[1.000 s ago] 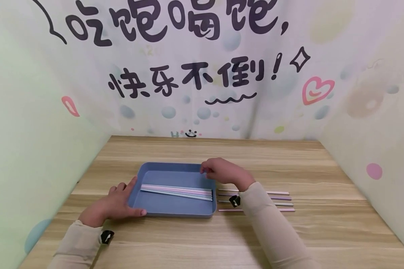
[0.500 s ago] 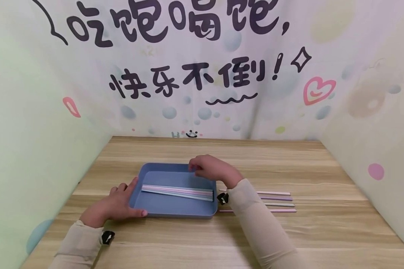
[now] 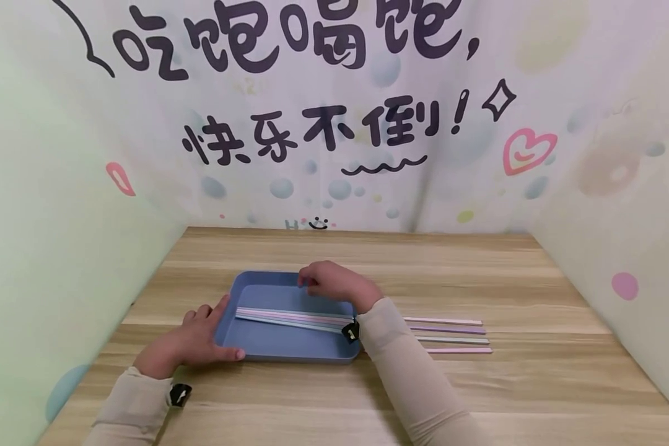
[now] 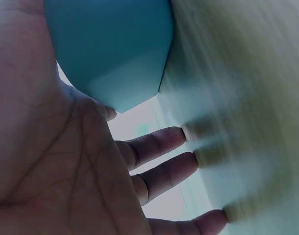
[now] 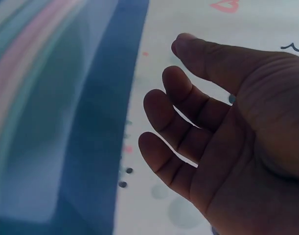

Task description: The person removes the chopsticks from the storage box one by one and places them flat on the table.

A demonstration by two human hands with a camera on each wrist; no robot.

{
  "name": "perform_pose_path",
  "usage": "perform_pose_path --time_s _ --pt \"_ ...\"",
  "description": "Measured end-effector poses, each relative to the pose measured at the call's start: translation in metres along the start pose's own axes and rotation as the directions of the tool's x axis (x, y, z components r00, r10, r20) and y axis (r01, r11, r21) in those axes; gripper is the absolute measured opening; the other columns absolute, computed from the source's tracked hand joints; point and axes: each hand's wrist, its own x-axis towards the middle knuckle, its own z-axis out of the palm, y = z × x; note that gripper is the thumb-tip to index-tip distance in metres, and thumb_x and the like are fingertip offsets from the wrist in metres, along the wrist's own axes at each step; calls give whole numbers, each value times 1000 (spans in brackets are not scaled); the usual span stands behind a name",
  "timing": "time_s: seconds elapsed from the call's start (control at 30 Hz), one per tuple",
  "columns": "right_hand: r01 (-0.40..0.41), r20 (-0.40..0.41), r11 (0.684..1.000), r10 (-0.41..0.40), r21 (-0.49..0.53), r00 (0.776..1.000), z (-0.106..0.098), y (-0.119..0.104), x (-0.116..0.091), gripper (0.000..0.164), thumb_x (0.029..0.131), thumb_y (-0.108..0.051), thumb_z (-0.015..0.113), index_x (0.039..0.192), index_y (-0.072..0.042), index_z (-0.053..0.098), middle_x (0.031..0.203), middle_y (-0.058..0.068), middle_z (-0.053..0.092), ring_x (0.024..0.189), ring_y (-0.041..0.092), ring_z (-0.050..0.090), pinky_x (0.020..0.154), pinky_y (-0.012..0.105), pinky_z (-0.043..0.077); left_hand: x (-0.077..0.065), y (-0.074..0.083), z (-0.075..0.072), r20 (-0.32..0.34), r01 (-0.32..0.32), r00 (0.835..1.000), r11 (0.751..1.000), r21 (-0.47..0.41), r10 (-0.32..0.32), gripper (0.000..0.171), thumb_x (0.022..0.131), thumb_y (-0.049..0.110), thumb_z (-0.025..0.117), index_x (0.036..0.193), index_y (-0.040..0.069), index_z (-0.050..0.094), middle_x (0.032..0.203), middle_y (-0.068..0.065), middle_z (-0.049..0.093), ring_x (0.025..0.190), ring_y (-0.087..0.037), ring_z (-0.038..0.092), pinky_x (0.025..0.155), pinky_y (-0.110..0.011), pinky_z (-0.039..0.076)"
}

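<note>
A blue rectangular tray (image 3: pixel 279 341) lies on the table with a bundle of pastel chopsticks (image 3: pixel 290 317) in it. At its left end, my left hand (image 3: pixel 195 337) is spread against the corner and wall. In the left wrist view the tray's corner (image 4: pixel 115 63) sits beside the palm, and fingertips (image 4: pixel 176 134) touch the table. My right hand (image 3: pixel 334 284) hovers around the tray's far rim, and its wrist strap and sleeve hide the chopsticks' right ends. The right wrist view shows its fingers (image 5: pixel 159 112) loosely bent, with nothing held.
Several more chopsticks (image 3: pixel 451 340) lie side by side on the wooden table (image 3: pixel 535 384), right of the tray and partly under the right sleeve (image 3: pixel 407 371). A printed white wall (image 3: pixel 323 186) closes off the back, with walls at both sides.
My right hand has moved left along the tray's far rim, and its sleeve now covers the tray's right end. The left hand, tray and chopsticks stay about where they were.
</note>
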Motion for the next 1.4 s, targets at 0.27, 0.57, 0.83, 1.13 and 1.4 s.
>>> perform_pose_path --time_s 0.27,0.57,0.83,1.13,1.4 --pt "-33 37 998 31 48 999 21 2 11 16 98 -7 62 111 -10 70 86 -3 58 78 13 52 70 26 44 0 1 1 -8 -10 1000 1000 -1 10 126 74 64 77 155 -4 10 132 -38 37 118 -56 34 89 -63 42" --pt "-29 57 999 27 40 998 40 9 15 13 97 -7 64 107 -13 69 81 -4 56 73 10 51 69 24 43 0 1 0 3 2 1000 1000 -4 -2 127 74 65 77 156 -4 9 133 -37 36 118 -55 34 89 -63 42" --pt "-45 52 998 42 48 998 46 10 13 14 96 -7 65 106 -15 70 83 -5 58 76 10 52 71 24 44 -1 2 0 -1 2 1000 1000 -2 -2 126 74 64 78 156 -4 10 132 -37 37 116 -54 35 88 -62 43" --pt "-51 56 997 48 60 997 48 10 10 14 96 -7 65 106 -14 71 83 -6 58 77 9 52 73 24 43 -1 3 1 -11 -11 1000 1000 -1 11 126 74 64 78 155 -5 10 131 -37 38 117 -56 36 88 -63 43" --pt "-33 34 999 32 42 999 47 9 12 17 98 -5 59 107 -11 72 82 -6 56 76 10 51 75 24 43 0 3 -1 -10 -6 1000 1000 7 6 126 73 64 78 155 -5 11 129 -36 39 111 -51 38 87 -60 44"
